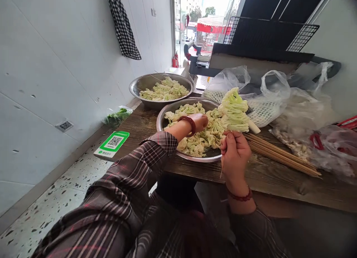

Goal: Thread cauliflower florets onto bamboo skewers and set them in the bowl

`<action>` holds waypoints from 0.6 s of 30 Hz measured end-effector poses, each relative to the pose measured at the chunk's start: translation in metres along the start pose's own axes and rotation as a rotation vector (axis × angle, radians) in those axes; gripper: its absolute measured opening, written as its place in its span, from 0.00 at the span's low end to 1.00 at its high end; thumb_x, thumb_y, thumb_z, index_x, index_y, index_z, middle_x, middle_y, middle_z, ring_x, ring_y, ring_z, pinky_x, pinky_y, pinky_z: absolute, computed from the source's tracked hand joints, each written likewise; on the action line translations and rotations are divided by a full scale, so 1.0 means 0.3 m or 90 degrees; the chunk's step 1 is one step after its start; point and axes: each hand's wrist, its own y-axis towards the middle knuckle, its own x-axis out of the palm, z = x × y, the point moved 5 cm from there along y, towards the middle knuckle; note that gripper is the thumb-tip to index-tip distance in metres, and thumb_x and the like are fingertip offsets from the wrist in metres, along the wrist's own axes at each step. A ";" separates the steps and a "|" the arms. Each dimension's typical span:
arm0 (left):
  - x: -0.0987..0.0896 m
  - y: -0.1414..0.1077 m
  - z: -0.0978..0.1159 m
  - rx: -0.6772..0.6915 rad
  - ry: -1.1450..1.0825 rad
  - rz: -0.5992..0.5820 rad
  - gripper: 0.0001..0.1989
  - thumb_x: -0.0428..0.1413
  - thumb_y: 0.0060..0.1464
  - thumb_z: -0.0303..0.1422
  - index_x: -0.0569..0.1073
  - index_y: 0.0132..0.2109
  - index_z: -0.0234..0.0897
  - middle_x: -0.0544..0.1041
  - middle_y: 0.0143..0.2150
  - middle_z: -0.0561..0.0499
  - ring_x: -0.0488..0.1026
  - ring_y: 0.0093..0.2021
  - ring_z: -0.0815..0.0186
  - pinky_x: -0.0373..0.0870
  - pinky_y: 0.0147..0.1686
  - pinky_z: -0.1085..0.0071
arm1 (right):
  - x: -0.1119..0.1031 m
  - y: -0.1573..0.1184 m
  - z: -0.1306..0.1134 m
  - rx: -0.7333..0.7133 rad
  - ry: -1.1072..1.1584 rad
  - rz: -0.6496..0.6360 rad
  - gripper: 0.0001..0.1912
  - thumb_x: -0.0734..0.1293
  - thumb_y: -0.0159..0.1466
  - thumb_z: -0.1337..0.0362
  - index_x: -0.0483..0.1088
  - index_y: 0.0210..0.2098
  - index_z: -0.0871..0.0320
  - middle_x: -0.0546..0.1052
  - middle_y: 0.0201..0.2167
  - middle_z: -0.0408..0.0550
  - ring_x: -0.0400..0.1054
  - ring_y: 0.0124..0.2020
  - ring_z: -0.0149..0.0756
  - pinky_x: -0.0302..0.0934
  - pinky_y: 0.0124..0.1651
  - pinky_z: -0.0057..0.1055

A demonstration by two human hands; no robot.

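Pale green cauliflower pieces (234, 111) are stacked upright on a thin skewer, whose lower end is pinched in my right hand (235, 152). My left hand (200, 122) reaches into the nearer steel bowl (192, 158), over loose cauliflower florets (195, 146). Its fingers are bent down, and whatever they touch or hold is too hidden to make out. To the right of the bowl, a bundle of wooden skewers (281, 154) lies on the dark wooden table (259, 176).
A second steel bowl (134, 87) with cauliflower and skewers stands behind, to the left. Plastic bags (309, 109) crowd the right and back of the table. A green payment code card (114, 142) lies at the left corner. Bagged greens (117, 116) are beside the wall.
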 end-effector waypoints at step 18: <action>-0.114 -0.082 -0.101 -0.037 -0.676 0.350 0.09 0.58 0.47 0.36 0.73 0.28 0.35 0.66 0.21 0.56 0.59 0.23 0.73 0.54 0.24 0.73 | 0.007 -0.003 0.025 0.038 0.013 -0.026 0.11 0.68 0.66 0.55 0.72 0.36 0.58 0.65 0.19 0.36 0.57 0.19 0.25 0.49 0.20 0.23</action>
